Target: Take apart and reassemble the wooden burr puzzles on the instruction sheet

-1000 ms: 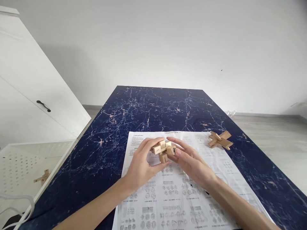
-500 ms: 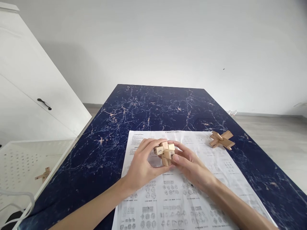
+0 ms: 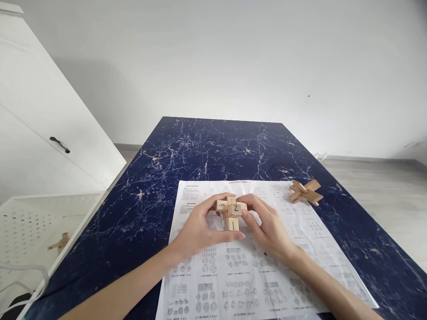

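Observation:
A light wooden burr puzzle with numbers on its blocks is held between both hands above the printed sheet. My left hand wraps around its left side, fingers at the top and thumb along the bottom block marked 1. On the other side, my right hand pinches the right-hand block between thumb and fingers. A block marked 2 faces me, and one marked 3 points left. The fingertips behind the puzzle are partly hidden.
A second wooden puzzle rests at the sheet's top right corner on the dark blue marbled table. To the left stand a white perforated basket, with a wooden piece in it, and a white cabinet.
The puzzle has been turned, so the faces marked 2 and 1 now point toward me. My right fingers have shifted to its right-hand block. The second puzzle stays put.

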The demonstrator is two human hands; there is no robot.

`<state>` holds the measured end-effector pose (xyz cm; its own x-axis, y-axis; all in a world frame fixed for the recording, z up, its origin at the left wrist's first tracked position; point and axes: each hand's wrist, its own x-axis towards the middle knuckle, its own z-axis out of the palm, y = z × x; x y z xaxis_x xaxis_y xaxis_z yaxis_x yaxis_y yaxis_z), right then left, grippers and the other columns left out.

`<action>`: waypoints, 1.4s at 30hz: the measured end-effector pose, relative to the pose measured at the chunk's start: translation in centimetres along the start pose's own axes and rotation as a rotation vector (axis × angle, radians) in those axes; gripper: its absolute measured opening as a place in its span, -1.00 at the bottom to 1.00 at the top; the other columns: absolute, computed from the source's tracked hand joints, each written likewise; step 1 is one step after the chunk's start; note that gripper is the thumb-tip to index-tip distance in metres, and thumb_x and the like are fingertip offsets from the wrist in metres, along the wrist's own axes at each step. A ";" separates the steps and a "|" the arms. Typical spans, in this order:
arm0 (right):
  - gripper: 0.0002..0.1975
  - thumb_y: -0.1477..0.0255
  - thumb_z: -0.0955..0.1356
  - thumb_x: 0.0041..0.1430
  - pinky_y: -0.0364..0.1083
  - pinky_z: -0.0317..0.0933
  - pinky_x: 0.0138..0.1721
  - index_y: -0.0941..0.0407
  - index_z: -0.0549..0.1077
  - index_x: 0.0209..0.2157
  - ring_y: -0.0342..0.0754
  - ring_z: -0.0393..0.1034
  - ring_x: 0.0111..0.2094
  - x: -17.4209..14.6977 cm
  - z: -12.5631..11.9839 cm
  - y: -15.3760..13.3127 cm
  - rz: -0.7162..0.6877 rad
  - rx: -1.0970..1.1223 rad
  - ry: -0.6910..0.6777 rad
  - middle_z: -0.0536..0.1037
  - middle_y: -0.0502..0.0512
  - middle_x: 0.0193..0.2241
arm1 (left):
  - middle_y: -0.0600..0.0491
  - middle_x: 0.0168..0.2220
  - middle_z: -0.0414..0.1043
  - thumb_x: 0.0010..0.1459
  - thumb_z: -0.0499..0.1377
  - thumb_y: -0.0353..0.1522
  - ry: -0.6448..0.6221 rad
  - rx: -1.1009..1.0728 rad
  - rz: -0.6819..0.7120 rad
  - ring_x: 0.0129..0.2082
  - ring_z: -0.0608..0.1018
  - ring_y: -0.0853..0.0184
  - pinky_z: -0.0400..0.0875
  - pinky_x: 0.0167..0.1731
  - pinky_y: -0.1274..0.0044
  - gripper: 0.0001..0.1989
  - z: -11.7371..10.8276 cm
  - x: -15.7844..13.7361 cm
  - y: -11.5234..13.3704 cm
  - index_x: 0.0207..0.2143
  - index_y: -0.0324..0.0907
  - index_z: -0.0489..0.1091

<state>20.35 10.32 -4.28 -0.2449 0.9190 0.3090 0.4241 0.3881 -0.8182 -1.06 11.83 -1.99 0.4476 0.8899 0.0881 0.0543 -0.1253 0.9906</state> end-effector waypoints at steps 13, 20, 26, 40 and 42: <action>-0.39 -0.06 0.12 0.55 -0.06 0.08 -0.43 0.05 0.25 -0.48 -0.11 0.14 -0.55 0.4 -0.7 0.4 0.165 0.240 -0.285 0.33 -0.03 -0.59 | 0.02 0.05 0.56 0.04 0.58 -0.21 0.070 0.378 0.336 0.03 0.55 0.10 0.50 0.07 0.22 -0.30 -0.2 -0.5 -0.9 0.20 0.09 0.42; -0.38 -0.13 0.24 0.46 -0.08 0.03 -0.49 0.07 0.36 -0.47 -0.16 0.06 -0.64 0.6 -0.5 0.2 0.341 0.623 -0.380 0.31 -0.07 -0.64 | 0.03 0.14 0.52 0.09 0.55 -0.16 0.072 0.350 0.285 0.10 0.52 0.08 0.46 0.12 0.22 -0.27 0.0 -0.6 -1.2 0.27 0.16 0.37; -0.56 -0.02 0.37 0.40 -0.14 0.09 -0.62 0.08 0.51 -0.29 -0.23 0.01 -0.67 1.5 -0.3 0.5 0.533 0.978 -0.110 0.44 -0.04 -0.46 | -0.03 0.22 0.44 0.24 0.42 -0.08 0.206 0.258 0.055 0.07 0.53 0.11 0.43 0.11 0.21 -0.30 0.1 -0.3 -1.6 0.33 0.09 0.24; -0.73 0.32 0.56 0.27 -0.31 0.14 -0.67 0.08 0.52 -0.08 -0.30 0.07 -0.63 2.3 -1.3 1.8 0.524 1.457 0.317 0.36 -0.15 -0.50 | -0.03 0.05 0.50 0.43 0.21 -0.12 0.156 0.337 -0.024 -0.07 0.55 0.20 0.48 -0.17 0.37 -0.69 0.3 -0.1 -1.2 0.10 -0.04 0.38; -0.77 0.29 0.56 0.26 -0.26 0.10 -0.64 0.10 0.52 -0.21 -0.28 0.05 -0.62 2.1 -1.0 1.5 0.533 1.333 0.203 0.33 -0.13 -0.52 | -0.01 0.01 0.53 0.43 0.21 -0.16 0.139 0.348 -0.005 -0.09 0.55 0.22 0.48 -0.10 0.35 -0.75 0.2 0.0 -1.4 0.04 -0.06 0.42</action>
<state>21.35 12.87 -4.32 -0.1467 0.9685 -0.2010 -0.7150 -0.2443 -0.6551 -0.92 11.90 -3.38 0.3228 0.9388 0.1200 0.3674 -0.2411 0.8983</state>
